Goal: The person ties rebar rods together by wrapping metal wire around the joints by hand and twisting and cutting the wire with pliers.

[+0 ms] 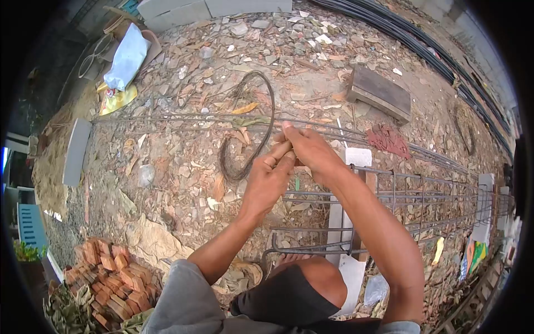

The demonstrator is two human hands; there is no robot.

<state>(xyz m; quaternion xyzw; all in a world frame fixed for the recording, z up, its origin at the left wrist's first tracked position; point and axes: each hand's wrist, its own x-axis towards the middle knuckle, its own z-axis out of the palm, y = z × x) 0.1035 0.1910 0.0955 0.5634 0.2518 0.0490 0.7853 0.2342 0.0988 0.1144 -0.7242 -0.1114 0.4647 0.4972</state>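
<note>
My left hand [271, 177] and my right hand [310, 146] meet in front of me, fingers bent and pressed together. Whatever is between the fingertips is hidden or too thin to make out. Just left of the hands, a looped bundle of thin dark tie wire [272, 106] curves over the ground. Thin steel rods [194, 118] run across the ground beyond my hands. Below my right forearm lies a rebar cage [421, 192] of long bars and square stirrups, its near bar ends [300, 249] bent beside my knee.
Pale blocks [349, 278] support the cage. Broken rubble covers the ground. A wooden plank piece [384, 94] lies at the upper right, near long dark bars [411, 39]. Stacked bricks [114, 284] sit lower left; a pale sack [127, 58] is upper left.
</note>
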